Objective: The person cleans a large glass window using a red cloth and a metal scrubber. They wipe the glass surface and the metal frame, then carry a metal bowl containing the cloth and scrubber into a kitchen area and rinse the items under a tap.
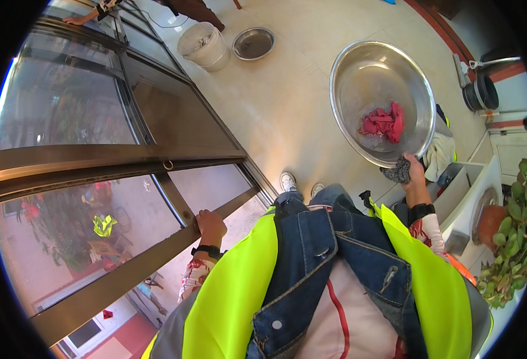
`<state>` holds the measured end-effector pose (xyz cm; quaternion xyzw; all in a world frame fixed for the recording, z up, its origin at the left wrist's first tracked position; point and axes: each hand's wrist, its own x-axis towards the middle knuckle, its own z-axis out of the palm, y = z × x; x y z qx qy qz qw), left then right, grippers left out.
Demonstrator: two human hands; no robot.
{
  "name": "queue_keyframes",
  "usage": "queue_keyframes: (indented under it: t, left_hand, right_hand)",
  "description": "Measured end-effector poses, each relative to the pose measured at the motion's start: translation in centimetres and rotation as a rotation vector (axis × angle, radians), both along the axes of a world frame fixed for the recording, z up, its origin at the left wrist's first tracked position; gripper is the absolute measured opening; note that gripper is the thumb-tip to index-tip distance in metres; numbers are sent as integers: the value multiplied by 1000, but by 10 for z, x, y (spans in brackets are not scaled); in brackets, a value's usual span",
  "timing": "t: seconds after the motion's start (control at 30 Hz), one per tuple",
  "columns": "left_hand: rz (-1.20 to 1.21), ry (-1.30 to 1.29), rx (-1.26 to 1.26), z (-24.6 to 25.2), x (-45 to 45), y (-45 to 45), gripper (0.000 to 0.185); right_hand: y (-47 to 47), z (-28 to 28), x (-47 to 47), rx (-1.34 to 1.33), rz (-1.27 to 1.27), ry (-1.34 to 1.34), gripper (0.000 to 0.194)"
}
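Observation:
My left hand (210, 226) is closed around the edge of the brown metal frame (173, 242) of a glass sliding door, left of my body. In my right hand (416, 172) is a crumpled dark grey speckled cloth (397, 170), held at the near rim of a large stainless steel basin (348, 80). A wet-looking red cloth (384, 122) lies bunched inside that basin, with what looks like shallow water around it. Whether my fingers also touch the rim is hidden by the grey cloth. What supports the basin is out of sight beneath it.
Farther off on the tiled floor stand a white bucket (216, 56) and a smaller metal basin (268, 41) with dark water. Another person's hand (78, 20) rests on the window frame. To my right are a white open-topped washing machine (492, 179) and a potted succulent (514, 229).

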<state>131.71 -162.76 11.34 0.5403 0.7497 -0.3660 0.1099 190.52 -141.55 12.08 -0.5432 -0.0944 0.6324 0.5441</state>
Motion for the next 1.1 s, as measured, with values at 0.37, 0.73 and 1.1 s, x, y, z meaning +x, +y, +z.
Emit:
queue_keyframes:
  t: [0.37, 0.73, 1.1]
  left_hand:
    - [273, -95, -70, -37, 56, -41, 36]
    - [339, -217, -101, -57, 24, 73, 48]
    - [489, -1670, 182, 123, 125, 573, 97]
  right_hand:
    - [48, 17, 26, 48, 64, -19, 18]
    - [143, 38, 33, -24, -4, -54, 26]
    - [276, 64, 48, 14, -200, 85, 21]
